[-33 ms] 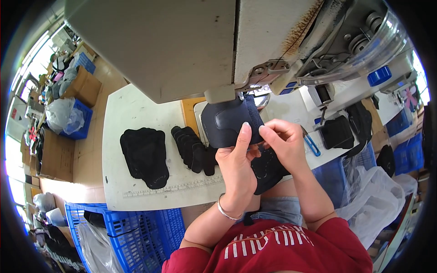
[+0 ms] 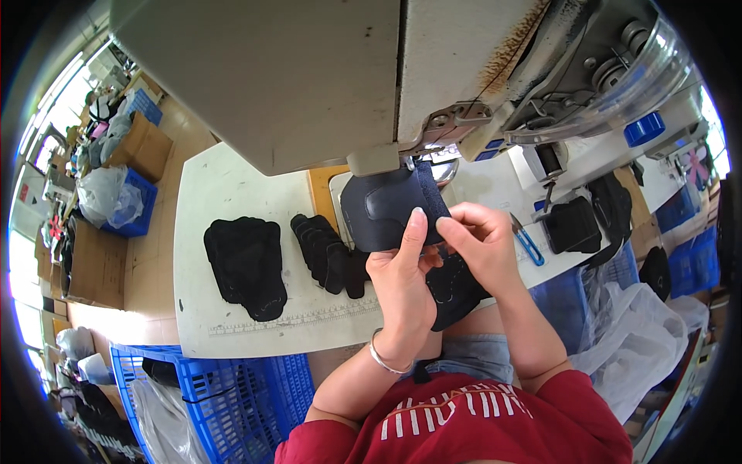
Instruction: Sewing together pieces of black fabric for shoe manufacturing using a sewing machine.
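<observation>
My left hand [image 2: 406,290] grips the near edge of a dark navy fabric piece [image 2: 379,205], thumb on top and fingers beneath. A fuzzy strip [image 2: 431,192] runs along the right side of this piece. At the strip's near end, the thumb and fingers of my right hand [image 2: 491,246] pinch the piece's corner. The far edge lies under the head of a sewing machine [image 2: 309,85], close to the presser foot, where the needle is hard to make out. More black fabric [image 2: 456,294] hangs below my hands at the table edge.
On the white table [image 2: 247,182] lie a stack of black pieces [image 2: 246,267] and an overlapping row of smaller ones [image 2: 321,251]. Blue snips [image 2: 529,243] rest right of my right hand, near black pieces [image 2: 572,226]. Blue crates [image 2: 224,402] stand below; a plastic bag [image 2: 641,348] hangs right.
My right fingertips have shifted very slightly left along the fabric corner. The fabric piece and my left hand look unmoved.
</observation>
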